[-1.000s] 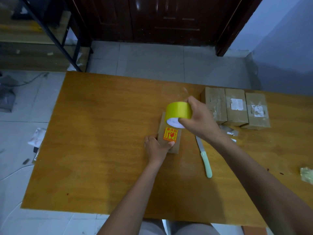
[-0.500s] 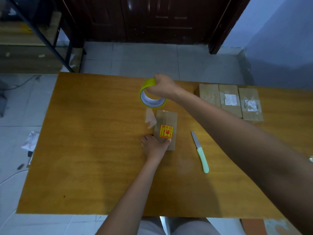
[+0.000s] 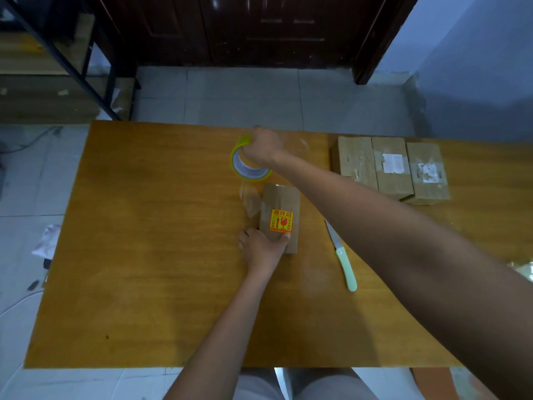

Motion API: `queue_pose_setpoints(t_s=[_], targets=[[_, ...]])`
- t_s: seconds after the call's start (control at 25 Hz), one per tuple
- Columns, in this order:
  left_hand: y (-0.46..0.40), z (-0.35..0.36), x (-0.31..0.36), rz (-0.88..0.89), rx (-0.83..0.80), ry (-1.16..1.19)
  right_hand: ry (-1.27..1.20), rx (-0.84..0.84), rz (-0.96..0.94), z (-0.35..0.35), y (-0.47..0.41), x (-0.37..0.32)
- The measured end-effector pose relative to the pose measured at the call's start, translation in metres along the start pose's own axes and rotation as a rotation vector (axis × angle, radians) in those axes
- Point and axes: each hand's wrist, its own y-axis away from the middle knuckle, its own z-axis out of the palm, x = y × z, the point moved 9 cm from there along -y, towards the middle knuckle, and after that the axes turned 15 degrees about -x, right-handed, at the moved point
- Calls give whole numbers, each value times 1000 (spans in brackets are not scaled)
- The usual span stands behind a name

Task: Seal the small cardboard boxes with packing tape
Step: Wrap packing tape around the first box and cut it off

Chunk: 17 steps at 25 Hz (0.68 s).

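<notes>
We are partway through taping one small cardboard box (image 3: 279, 215), which lies flat near the middle of the wooden table (image 3: 144, 255) with an orange fragile sticker (image 3: 281, 221) facing up. Our left hand (image 3: 263, 246) rests on the near end of the box, thumb laid across the edge just below the sticker and the other fingers down beside it on the table; it presses rather than grasps, and we judge this is to pin the box so it does not slide while tape is drawn. Our right hand (image 3: 261, 150) is curled round the yellow roll of packing tape (image 3: 247, 166), held beyond the far end of the box and raised off it, with a clear strip (image 3: 250, 199) running back down to the box, slightly crumpled on its left side. That stretch probably gives enough length to cover the seam. A knife with a pale green handle (image 3: 343, 261) lies just to the right of the box, within easy reach, most likely for cutting the strip. Three more cardboard boxes (image 3: 389, 168) sit side by side at the far right, already bearing tape and torn labels, kept well apart from the working spot.
</notes>
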Motion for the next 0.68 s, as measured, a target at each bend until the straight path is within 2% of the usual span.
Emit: queue_pose_setpoints(t_s=[0.12,0.28,0.4,0.52,0.6,0.68], targets=[[1,-1,1,0,3,-21,-16,7,3,9,-2,7],[6,10,-3,-2,-41,-37,-169,73,-35,2,-5,9],[6,13,-6,6,-61,-7,-135,30,-85,-9,0,-4],[3,11,-10,-28,-150,35,-137,51,-171,-29,29,-7],[1,-5,-8,13,-148,231,-153,78,-245,-39,57,-2],[-1,-16,-5,-17,-235,755,-156,108,-329,-45,84,2]])
